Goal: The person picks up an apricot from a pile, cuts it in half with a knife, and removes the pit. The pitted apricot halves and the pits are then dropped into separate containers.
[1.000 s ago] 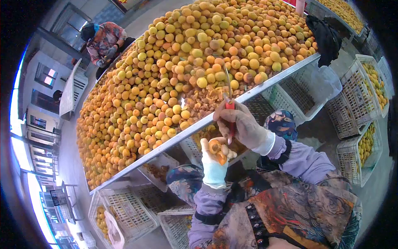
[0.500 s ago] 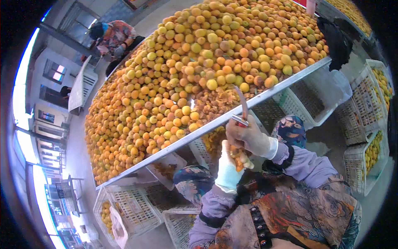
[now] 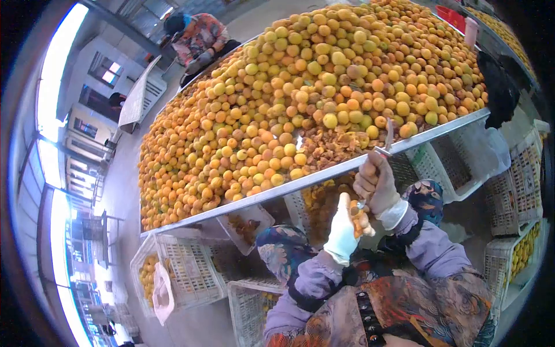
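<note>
My right hand (image 3: 377,186), in a thin stained glove, is closed around a small knife (image 3: 389,134) with a curved blade pointing up, away from me. Just to its left, my left hand (image 3: 343,230) wears a white glove and grips an orange apricot (image 3: 358,215), mostly hidden by the fingers. Both hands hover below the metal edge (image 3: 289,188) of a table heaped with whole apricots (image 3: 277,104). Brownish torn fruit pieces (image 3: 332,149) lie by that edge. Cut orange fruit (image 3: 324,202) shows in a crate beneath the hands.
White plastic crates stand below the table: one at left (image 3: 188,269) with a pink bag (image 3: 163,294), another at right (image 3: 439,159) with clear plastic. Stacked crates (image 3: 511,179) hold more fruit at far right. Another person (image 3: 199,37) works at the table's far left side.
My right hand and knife have lifted away from my left hand, which keeps the fruit. A gap now shows between the hands. The whole view has shifted slightly.
</note>
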`<state>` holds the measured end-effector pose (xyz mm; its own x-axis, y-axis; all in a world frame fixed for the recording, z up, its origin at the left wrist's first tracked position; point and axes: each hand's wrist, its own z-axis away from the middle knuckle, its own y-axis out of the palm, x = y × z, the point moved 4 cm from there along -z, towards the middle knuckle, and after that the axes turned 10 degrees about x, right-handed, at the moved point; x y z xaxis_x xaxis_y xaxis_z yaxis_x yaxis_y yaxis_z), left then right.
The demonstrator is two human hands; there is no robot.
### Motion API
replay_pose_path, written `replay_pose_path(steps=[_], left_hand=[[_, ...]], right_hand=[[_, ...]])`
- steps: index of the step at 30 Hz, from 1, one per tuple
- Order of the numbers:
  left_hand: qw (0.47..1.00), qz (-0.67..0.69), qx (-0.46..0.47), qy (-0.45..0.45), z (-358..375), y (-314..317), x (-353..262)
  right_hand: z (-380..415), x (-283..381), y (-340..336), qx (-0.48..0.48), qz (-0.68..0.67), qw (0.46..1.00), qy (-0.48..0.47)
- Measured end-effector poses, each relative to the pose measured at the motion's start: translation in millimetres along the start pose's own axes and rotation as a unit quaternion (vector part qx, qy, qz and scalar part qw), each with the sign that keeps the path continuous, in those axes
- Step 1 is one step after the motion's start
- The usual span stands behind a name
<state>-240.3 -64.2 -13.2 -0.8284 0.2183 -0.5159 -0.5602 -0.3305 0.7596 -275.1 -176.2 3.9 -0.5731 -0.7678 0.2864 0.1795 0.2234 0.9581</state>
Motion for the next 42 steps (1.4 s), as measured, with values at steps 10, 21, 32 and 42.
replay_pose_path(steps=[10, 21, 32, 42], left_hand=[[0.995, 0.089, 0.018, -0.039, -14, -19, 12], [0.994, -0.057, 0.034, 0.085, -4, -22, -25], [0.895, -0.3, -0.108, 0.311, -22, -40, -151], [0.777, -0.462, -0.227, 0.361, -31, -54, -199]], right_hand=[[5, -6, 7, -0.005, 0.177, 0.984, -0.004], [-11, 8, 5, 0.002, 0.117, 0.991, -0.063], [-22, 47, -8, -0.039, 0.112, 0.99, -0.072], [-17, 51, -22, -0.014, 0.116, 0.991, -0.068]])
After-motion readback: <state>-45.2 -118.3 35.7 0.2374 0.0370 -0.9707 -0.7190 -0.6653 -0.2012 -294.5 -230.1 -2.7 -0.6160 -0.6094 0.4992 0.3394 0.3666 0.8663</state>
